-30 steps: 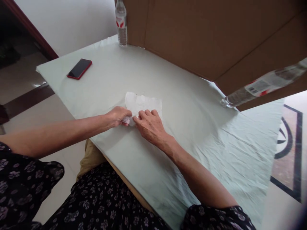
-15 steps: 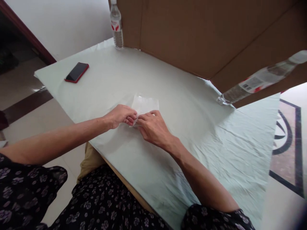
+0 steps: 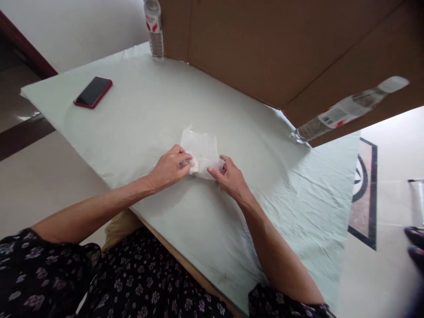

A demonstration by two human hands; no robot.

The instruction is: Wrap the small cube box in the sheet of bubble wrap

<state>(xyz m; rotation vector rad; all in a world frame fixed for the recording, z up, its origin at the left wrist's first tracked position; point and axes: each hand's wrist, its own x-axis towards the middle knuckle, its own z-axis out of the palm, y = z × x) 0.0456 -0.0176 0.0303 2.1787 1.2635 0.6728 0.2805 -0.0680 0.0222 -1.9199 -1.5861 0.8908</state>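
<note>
A small white, see-through plastic sheet or bag (image 3: 200, 146) lies on the cloth-covered table, its far part flat and its near part crumpled. At its near left edge my left hand (image 3: 170, 167) is closed, thumb and fingers pinching the plastic. My right hand (image 3: 231, 176) grips the near right corner, with thumb and curled fingers around the crumpled film. Under my left fingertips shows a paler patch that I cannot make out.
A phone in a red case (image 3: 93, 92) lies at the table's far left. One water bottle (image 3: 154, 33) stands at the back, another (image 3: 344, 112) at the right, both against a tall brown cardboard panel (image 3: 238, 48). A pale green cloth (image 3: 139, 115) covers the table, wrinkled at right.
My hands, close together before at the plastic's near left edge, are now apart. The right hand has moved right to the other corner, and more of the sheet shows. The view has shifted slightly.
</note>
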